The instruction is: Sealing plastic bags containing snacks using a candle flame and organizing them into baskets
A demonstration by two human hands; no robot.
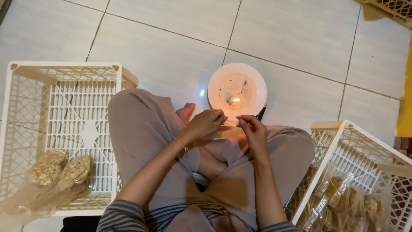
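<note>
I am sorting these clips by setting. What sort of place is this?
Probably a home floor used for packing snacks: pale floor tiles, white plastic crates holding bagged crackers, and a lit candle on a plate near both hands.

Lighting is warm and moderately dim, coming from overhead. The small candle flame (235,100) on the round white plate (257,86) is overexposed and casts an orange glow on both hands. A bright glare spot sits on the pale glossy tiled floor (171,60) beside the plate. Soft shadows fall under the legs. Focus is sharp overall; edges bend slightly.
</note>
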